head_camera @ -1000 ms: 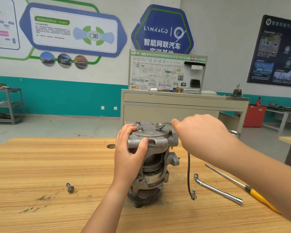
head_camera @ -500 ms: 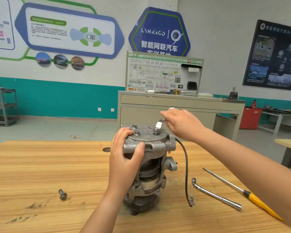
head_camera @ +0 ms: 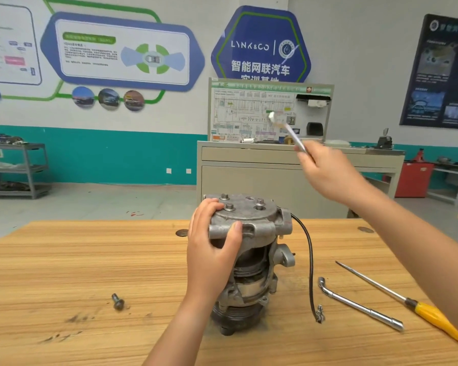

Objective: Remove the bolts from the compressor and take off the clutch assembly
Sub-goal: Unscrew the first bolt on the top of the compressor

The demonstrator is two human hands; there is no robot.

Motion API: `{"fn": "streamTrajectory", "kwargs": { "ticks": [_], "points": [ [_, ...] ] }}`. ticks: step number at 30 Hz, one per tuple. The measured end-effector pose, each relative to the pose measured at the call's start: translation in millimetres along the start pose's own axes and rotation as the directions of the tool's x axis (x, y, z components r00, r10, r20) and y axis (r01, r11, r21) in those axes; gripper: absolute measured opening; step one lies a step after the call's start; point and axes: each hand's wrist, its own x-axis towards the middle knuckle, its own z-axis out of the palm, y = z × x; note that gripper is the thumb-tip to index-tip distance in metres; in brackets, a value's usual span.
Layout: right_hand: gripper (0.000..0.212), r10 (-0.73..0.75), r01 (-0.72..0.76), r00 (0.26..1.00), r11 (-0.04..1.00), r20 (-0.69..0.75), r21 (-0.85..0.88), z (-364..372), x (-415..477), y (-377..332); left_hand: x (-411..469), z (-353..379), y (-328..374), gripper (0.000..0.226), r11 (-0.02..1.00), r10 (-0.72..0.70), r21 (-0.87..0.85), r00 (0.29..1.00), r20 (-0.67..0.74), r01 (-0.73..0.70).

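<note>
A grey metal compressor (head_camera: 259, 249) stands upright on the wooden table (head_camera: 64, 273), its pulley end down. Three bolts (head_camera: 229, 206) stick up from its top plate. My left hand (head_camera: 212, 247) grips the top plate's left edge, thumb across the front. My right hand (head_camera: 328, 173) is raised well above and to the right of the compressor and holds a small silver wrench (head_camera: 286, 130), blurred, with its head pointing up and left. One loose bolt (head_camera: 118, 301) lies on the table to the left.
A black cable (head_camera: 310, 265) hangs from the compressor's right side down to the table. An L-shaped socket wrench (head_camera: 360, 305) and a yellow-handled screwdriver (head_camera: 418, 306) lie at the right. A grey cabinet with a wiring display board (head_camera: 270, 112) stands behind the table.
My right hand has lifted the wrench off the top-plate bolt and swung it up and to the right. My left hand keeps its grip on the compressor.
</note>
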Motion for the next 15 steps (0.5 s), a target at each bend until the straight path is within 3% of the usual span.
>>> {"fn": "streamTrajectory", "kwargs": {
  "ticks": [2,5,15],
  "points": [
    [0.02,0.001,0.036,0.986,0.975,0.166,-0.221,-17,-25,-5,0,0,0,0.033,1.0,0.002,-0.003,1.0,0.0,-0.002],
    [0.022,0.019,0.095,0.967,0.9,0.255,-0.426,-33,-58,-20,0,0,0,0.032,1.0,0.004,-0.003,1.0,-0.001,-0.004],
    [0.025,0.102,0.163,0.929,0.752,0.356,-0.639,-32,-67,-50,0,-1,0,0.033,1.0,0.002,0.014,1.0,0.006,-0.002]
  ]
}}
